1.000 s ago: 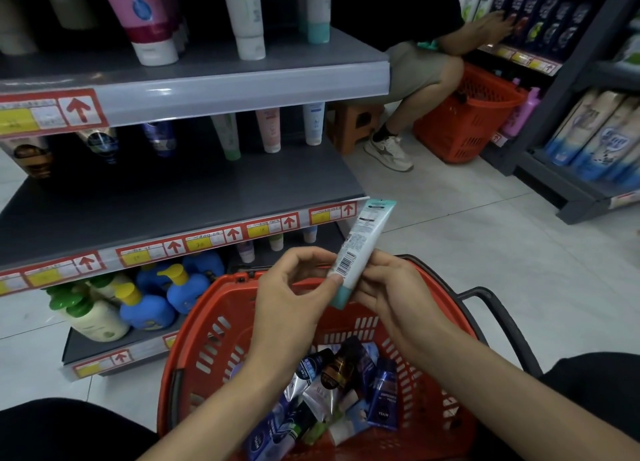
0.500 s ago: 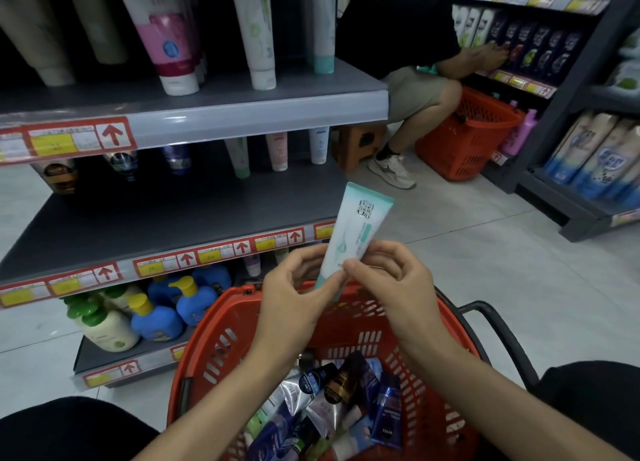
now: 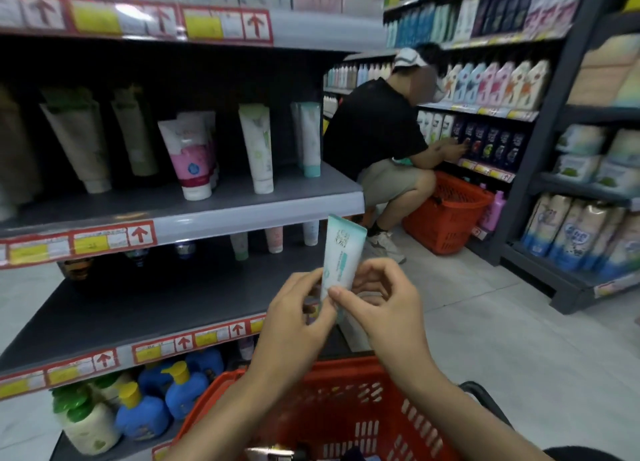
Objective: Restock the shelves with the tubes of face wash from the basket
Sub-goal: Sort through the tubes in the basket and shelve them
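A white and teal face wash tube (image 3: 341, 252) stands upright, crimped end up, between my two hands above the red basket (image 3: 332, 401). My left hand (image 3: 294, 318) pinches its lower left edge. My right hand (image 3: 381, 308) pinches its lower right side with thumb and fingers. Behind the tube runs the middle grey shelf (image 3: 194, 214), where several tubes stand cap down, among them a matching teal-capped tube (image 3: 309, 138) at its right end. The basket's contents are mostly out of view at the bottom edge.
A lower grey shelf (image 3: 145, 308) lies bare in front, with tubes at its back. Pump bottles (image 3: 138, 408) fill the bottom shelf. A crouching person (image 3: 381, 141) works at the right-hand shelves beside another red basket (image 3: 446, 214). Tiled floor lies between.
My head has tilted up, so upper shelves and the crouching person show more and the basket's contents have dropped out of view. Both hands have raised the tube and turned it upright.
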{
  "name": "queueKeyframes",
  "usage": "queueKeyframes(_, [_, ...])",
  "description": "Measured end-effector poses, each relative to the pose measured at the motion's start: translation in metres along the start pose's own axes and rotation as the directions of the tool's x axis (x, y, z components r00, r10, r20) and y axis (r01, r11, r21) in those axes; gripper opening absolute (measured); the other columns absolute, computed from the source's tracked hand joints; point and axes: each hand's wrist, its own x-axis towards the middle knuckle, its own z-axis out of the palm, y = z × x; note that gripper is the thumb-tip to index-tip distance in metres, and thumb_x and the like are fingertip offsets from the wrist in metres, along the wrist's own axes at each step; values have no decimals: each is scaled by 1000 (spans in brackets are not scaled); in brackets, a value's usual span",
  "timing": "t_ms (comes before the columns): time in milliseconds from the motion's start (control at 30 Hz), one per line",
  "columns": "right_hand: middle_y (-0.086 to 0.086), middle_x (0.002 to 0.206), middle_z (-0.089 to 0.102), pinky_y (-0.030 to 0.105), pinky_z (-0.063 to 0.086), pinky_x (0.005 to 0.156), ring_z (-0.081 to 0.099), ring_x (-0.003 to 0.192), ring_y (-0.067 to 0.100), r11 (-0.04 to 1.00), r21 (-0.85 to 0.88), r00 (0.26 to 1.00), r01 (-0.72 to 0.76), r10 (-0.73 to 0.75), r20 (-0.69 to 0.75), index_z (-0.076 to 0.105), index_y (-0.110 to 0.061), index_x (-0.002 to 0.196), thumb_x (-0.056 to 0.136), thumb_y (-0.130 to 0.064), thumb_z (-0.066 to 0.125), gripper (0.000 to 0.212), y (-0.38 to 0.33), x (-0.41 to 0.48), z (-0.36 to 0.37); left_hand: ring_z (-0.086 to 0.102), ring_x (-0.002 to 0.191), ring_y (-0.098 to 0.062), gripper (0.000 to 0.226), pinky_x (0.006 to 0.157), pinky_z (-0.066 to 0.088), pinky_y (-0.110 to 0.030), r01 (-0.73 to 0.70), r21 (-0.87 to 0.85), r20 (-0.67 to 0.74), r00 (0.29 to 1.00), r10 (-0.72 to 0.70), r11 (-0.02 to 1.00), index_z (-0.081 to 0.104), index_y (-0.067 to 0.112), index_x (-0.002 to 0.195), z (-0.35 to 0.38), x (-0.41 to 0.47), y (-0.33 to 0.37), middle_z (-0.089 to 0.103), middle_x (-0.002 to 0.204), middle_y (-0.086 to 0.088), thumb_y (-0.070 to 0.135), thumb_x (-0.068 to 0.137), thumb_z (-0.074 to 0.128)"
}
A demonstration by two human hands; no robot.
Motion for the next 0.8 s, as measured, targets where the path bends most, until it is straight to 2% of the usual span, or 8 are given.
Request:
queueKeyframes(67, [-4,91,74,28,60,69,74,86,13,999,-5,999,53,-53,-1,65,-23,96,76,-17,93,34,-10,21,4,65,108,-2,35,85,54,-17,-6,-4,-25,1000,6,1000,67,25,137,-4,22,7,65,117,17,24,102,68])
queueKeyframes(200, [-3,91,74,26,60,72,73,85,12,988,-6,988,157,-157,-9,66,-20,96,76,-17,93,34,-32,73,13,69,105,-3,32,91,59,-32,13,-70,-75,997,-19,997,71,32,131,-14,75,21,72,116,14,36,100,67])
queueKeyframes(333, [-2,96,76,39,63,81,75,90,14,980,-16,980,198,-198,-13,68,-23,100,76,-19,92,35,-43,129,21,70,100,-1,26,75,59,-19,43,-150,-137,988,-64,988,73,29,126,-22,123,33,75,113,13,32,101,70])
queueKeyframes(467, [-2,96,78,44,64,83,76,91,14,980,2,980,200,-200,9,71,-23,101,76,-16,92,34,-44,172,29,76,99,-9,25,76,67,-36,133,-320,-152,970,-189,938,75,23,126,-18,160,37,78,107,8,23,101,71])
queueKeyframes(600, [-8,93,78,39,64,82,75,89,6,979,-48,980,196,-197,-18,69,-27,99,74,-21,93,35,-36,203,41,76,93,-5,26,65,62,-21,138,-276,-198,960,-197,951,75,28,126,-7,194,25,79,105,10,21,102,67])
queueKeyframes(633, [-9,93,77,36,63,82,74,88,4,978,-67,980,195,-198,-29,69,-29,98,73,-23,94,36,-33,211,44,76,91,-4,26,65,62,-21,148,-268,-200,958,-206,952,74,29,126,-5,202,19,79,105,10,21,102,67])
queueKeyframes(733, [-10,89,75,31,63,79,72,85,1,974,-126,980,187,-195,-50,67,-31,96,73,-26,94,36,-24,231,53,75,97,-7,30,84,66,-36,206,-251,-207,943,-261,946,74,30,125,3,230,3,79,105,11,20,97,68])
queueKeyframes(800, [-10,86,74,27,61,76,70,82,-1,969,-172,980,180,-192,-58,67,-32,95,73,-27,93,34,-19,244,58,74,98,-8,30,90,64,-41,238,-230,-221,932,-289,944,77,31,119,6,246,-4,80,101,12,19,93,69])
